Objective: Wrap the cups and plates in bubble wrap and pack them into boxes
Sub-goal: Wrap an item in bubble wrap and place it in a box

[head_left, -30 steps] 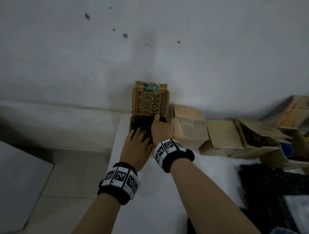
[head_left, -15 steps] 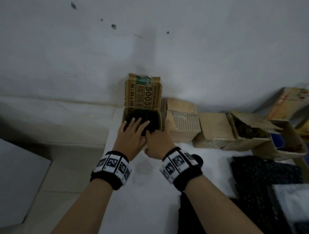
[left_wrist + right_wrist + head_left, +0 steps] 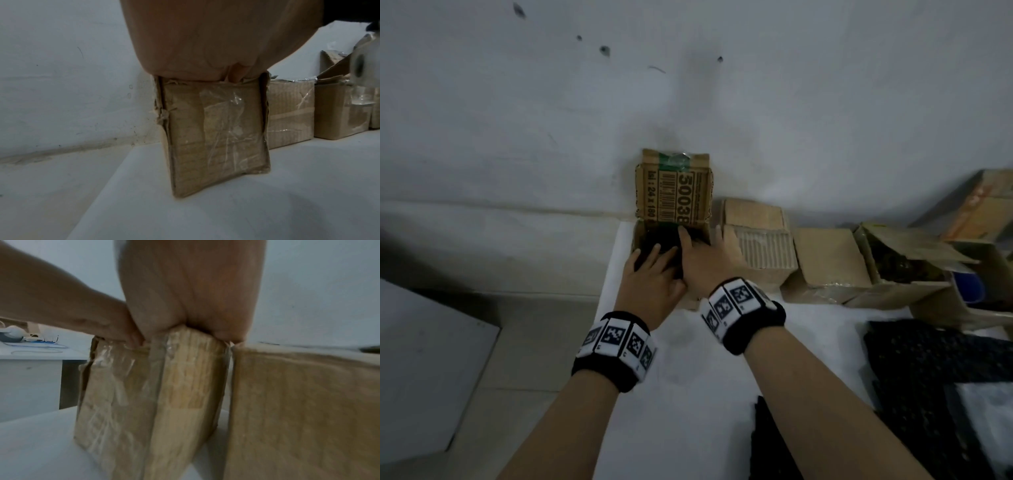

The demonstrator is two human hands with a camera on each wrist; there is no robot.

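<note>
The open box (image 3: 671,260) stands at the desk (image 3: 688,394) corner against the wall, its printed flap (image 3: 674,185) upright behind the mouth. Both hands reach forward and down into that mouth: the left hand (image 3: 650,284) over the near-left rim, fingers (image 3: 654,255) extended; the right hand (image 3: 709,263) slightly deeper, index fingertip near the flap's base, thumb outside beside the neighbouring closed box (image 3: 756,240). A dark bundle (image 3: 664,240), probably a wrapped item, lies directly under the fingertips inside the box. Whether either hand grips it cannot be told; the wrist views show only palms above the taped cardboard wall (image 3: 216,129).
</note>
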